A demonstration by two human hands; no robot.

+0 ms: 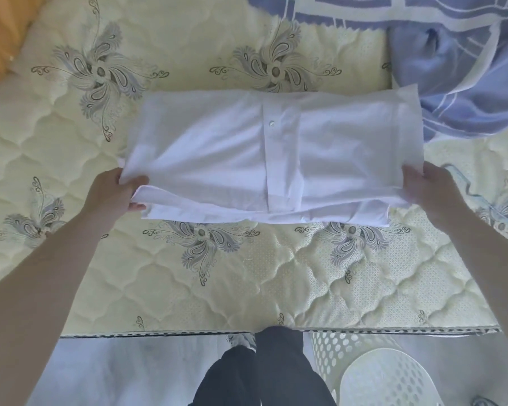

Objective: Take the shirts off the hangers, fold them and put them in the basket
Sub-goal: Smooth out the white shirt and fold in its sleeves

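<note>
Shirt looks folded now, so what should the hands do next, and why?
Probably lift the shirt off the mattress and lower it into the basket. The left hand and right hand each grip one end of it, it looks folded, and the basket stands on the floor at the near right.

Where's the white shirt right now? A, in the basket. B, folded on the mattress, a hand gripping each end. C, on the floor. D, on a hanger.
B: the folded white shirt lies on the mattress, with the left hand and right hand holding its two ends.
</note>
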